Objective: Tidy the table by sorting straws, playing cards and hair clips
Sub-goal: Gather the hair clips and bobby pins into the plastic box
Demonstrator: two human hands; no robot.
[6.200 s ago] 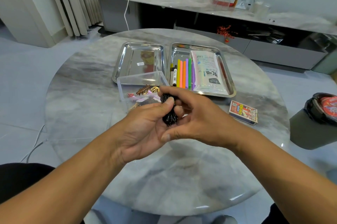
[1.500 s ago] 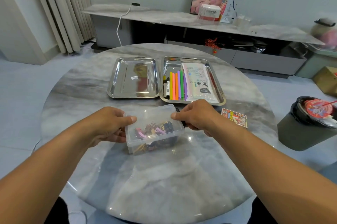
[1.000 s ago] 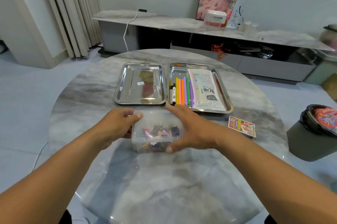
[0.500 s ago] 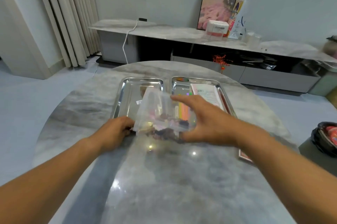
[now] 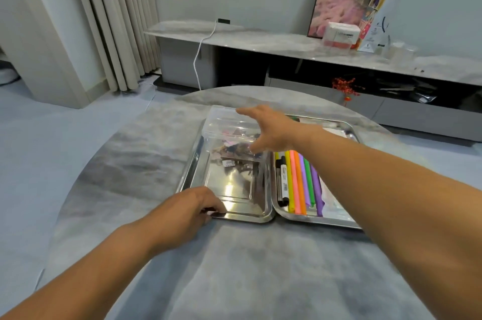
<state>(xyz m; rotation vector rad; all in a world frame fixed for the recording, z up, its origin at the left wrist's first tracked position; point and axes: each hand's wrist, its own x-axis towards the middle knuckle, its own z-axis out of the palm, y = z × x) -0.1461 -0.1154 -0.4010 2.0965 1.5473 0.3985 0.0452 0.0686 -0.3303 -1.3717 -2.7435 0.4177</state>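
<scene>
A clear plastic box [image 5: 226, 125] with several hair clips [image 5: 234, 149] inside sits tilted over the far half of the left steel tray [image 5: 242, 211]. My right hand [image 5: 271, 129] grips the box from its right side, fingers over the top and thumb at the front. My left hand [image 5: 187, 210] holds the near-left rim of that tray with curled fingers. Coloured straws [image 5: 300, 181] lie side by side in the right steel tray [image 5: 326, 218]. The playing cards are out of sight, behind my right arm.
Black markers [image 5: 283, 181] lie left of the straws in the right tray. Both trays stand side by side on the round marble table [image 5: 247, 267]. A low marble console [image 5: 287, 46] with a picture and boxes runs along the far wall.
The box of hair clips went from the table in front of the trays up and forward over the left tray. My left hand let go of it and took the tray's near rim.
</scene>
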